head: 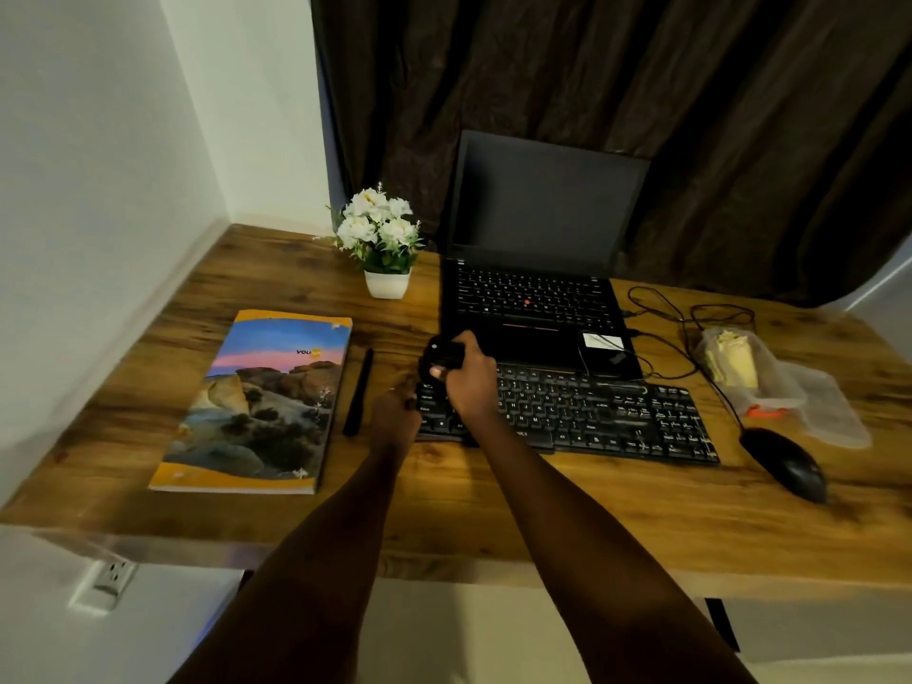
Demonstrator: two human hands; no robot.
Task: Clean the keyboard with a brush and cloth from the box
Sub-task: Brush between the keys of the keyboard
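Over the left end of the keyboard (592,412), the fingers (439,371) of the right hand (464,382) were curled tight around a small black tool (444,353). At the keyboard's left edge the left hand (397,407) touched the frame, fingers bent, though blur hid whether they gripped it. That keyboard lay on the wooden worktop (493,510) before an open laptop (533,288), with a clear box (779,387) holding a yellow cloth (733,360) and a black mouse (784,464) to its right.

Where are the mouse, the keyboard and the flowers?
mouse (784,464): head view, top of its black shell.
keyboard (617,417): head view, keys near its middle.
flowers (380,229): head view, white blooms in the middle of the bunch.
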